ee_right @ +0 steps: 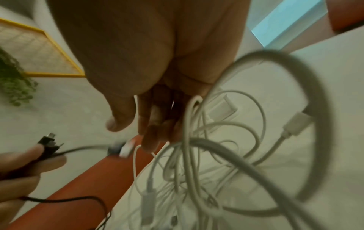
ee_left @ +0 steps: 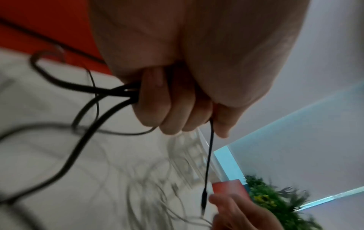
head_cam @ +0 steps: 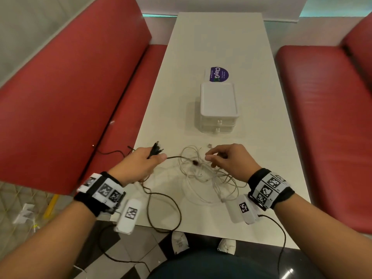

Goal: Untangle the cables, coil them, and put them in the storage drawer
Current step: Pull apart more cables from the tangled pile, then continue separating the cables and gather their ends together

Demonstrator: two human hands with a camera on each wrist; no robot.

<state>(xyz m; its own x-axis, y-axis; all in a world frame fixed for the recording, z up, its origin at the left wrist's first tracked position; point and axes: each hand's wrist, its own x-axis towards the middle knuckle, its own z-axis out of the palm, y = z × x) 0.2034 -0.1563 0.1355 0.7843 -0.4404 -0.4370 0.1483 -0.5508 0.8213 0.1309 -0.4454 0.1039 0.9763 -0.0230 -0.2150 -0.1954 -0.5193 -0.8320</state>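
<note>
On the white table [head_cam: 201, 47], my left hand [head_cam: 156, 156] grips a bundle of black cable [head_cam: 165, 214] with its plug ends [head_cam: 156, 148] sticking out past the fingers. In the left wrist view the fingers [ee_left: 167, 109] curl round several black strands, and one thin strand [ee_left: 208, 155] runs toward my right hand. My right hand [head_cam: 213, 158] pinches loops of the white cable tangle [head_cam: 205, 178], lifted slightly off the table. White loops [ee_right: 197, 155] hang from those fingers [ee_right: 149, 124]. A black connector [head_cam: 195, 162] sits inside the tangle. The white storage drawer unit [head_cam: 218, 109] stands behind, drawers closed.
Red bench seats [head_cam: 70, 97] flank the table on both sides. A purple-labelled white packet [head_cam: 218, 74] lies behind the drawer unit. A small white connector [head_cam: 210, 146] lies loose near my right hand. Black cable trails over the table's near edge [head_cam: 181, 232] and left edge.
</note>
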